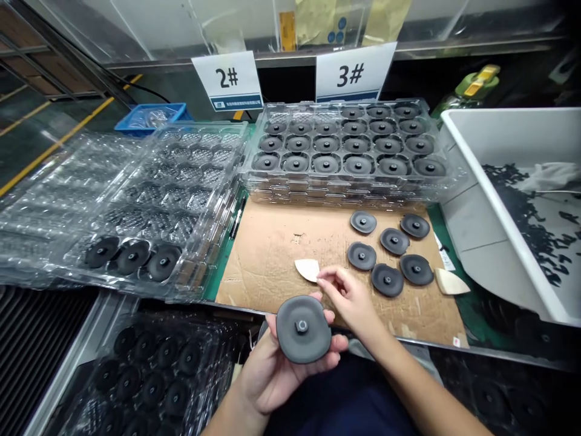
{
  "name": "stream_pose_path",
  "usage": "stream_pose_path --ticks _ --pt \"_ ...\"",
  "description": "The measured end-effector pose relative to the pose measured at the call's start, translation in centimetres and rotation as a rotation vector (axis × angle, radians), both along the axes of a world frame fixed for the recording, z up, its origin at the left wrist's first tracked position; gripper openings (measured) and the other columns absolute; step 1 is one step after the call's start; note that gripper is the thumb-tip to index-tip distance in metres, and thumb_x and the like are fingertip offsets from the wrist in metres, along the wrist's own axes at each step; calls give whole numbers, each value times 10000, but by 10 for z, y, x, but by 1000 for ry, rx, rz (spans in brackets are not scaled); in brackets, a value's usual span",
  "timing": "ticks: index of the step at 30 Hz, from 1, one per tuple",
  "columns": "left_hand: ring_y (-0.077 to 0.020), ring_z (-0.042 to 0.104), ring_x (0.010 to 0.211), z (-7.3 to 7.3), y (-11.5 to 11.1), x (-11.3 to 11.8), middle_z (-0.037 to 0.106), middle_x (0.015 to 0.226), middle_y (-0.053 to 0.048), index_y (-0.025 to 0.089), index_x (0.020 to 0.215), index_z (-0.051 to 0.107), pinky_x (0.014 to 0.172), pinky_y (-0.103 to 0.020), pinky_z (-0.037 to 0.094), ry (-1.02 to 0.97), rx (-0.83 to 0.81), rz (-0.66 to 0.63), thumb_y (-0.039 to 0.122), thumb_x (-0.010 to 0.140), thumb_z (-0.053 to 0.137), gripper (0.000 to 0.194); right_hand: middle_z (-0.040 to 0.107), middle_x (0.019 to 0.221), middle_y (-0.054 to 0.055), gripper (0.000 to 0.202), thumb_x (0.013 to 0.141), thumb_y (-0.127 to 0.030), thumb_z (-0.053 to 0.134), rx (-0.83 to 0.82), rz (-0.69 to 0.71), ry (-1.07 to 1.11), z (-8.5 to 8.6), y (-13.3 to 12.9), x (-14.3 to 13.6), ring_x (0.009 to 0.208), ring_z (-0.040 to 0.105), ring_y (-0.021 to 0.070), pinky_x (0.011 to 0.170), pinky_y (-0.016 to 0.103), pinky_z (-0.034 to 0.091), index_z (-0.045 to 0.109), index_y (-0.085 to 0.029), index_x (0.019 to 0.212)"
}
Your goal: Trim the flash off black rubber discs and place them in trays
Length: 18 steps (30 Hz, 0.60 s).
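While the left hand (272, 378) holds a black disc (303, 339) at the near edge of the worktop (223, 254), fingers curled around its rim, the right hand (351, 300) pinches a white wedge (307, 269) by one corner, fingertips nearly together.

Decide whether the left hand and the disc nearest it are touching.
Touching: the head view shows the left hand cradling the disc, thumb and fingers at its edge.

Relative to the cardboard, the left hand (295, 357) is palm up just off its near edge, fingers curled upward, while the right hand (347, 297) hovers above it, thumb and index finger pinched together, forearm slanting in.
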<state>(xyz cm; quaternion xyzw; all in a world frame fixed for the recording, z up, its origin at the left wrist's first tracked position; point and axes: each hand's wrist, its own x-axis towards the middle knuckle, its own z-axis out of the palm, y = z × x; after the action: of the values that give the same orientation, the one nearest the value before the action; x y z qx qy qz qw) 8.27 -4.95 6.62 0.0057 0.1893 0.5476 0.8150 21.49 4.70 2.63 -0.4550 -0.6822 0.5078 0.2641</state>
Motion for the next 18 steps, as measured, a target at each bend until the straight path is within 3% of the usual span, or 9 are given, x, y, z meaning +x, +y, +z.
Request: stream_pose_path --ticks 4,6,8,10,12,14,18 --pt "-224 672 875 -1 5 -6 640 1125 -43 322 1219 507 700 -274 529 193 77 49 556 810 395 484 534 517 -41 192 838 -307 529 -136 88 -9 12 -14 18 442 510 97 441 194 402 554 -173 703" --pt "-219 659 882 -3 6 -10 599 1158 -57 354 1308 369 735 -299 511 503 145 124 482 792 508 549 466 428 -60 270 857 -344 497 -164 60 -35 6 -18 25 355 443 81 384 185 357 543 -170 656" --pt "-227 593 1014 -7 6 -13 544 1205 -67 359 1369 211 881 -347 449 921 247 180 309 752 633 749 456 399 -51 345 891 -370 429 -162 26 -54 0 -21 30 334 420 83 372 191 346 563 -165 648" --pt "-236 489 1152 -12 4 -15 488 1253 -67 383 1385 53 990 -395 356 1304 385 196 136 726 651 924 570 515 1 346 905 -364 396 -136 8 -55 -2 -22 34 434 514 114 418 211 396 614 -162 729" --pt "-246 442 1192 -15 2 -15 453 1273 -79 405 1370 -73 1003 -433 331 1548 526 187 66 717 632 1019 653 767 56 266 889 -340 433 -92 -5 -44 3 -23 36 667 605 162 544 246 467 641 -178 859" --pt "-252 446 1182 -17 0 -16 437 1274 -99 408 1354 -131 981 -444 352 1651 584 170 65 723 621 1039 640 928 68 203 861 -308 487 -40 -8 -38 13 -24 36 819 599 187 655 276 484 643 -203 938" --pt "-252 450 1179 -15 -3 -17 443 1270 -107 403 1351 -131 980 -448 351 1688 577 138 91 736 614 1016 623 880 47 157 846 -274 532 38 32 -28 32 -29 34 677 561 148 579 251 454 650 -218 932"
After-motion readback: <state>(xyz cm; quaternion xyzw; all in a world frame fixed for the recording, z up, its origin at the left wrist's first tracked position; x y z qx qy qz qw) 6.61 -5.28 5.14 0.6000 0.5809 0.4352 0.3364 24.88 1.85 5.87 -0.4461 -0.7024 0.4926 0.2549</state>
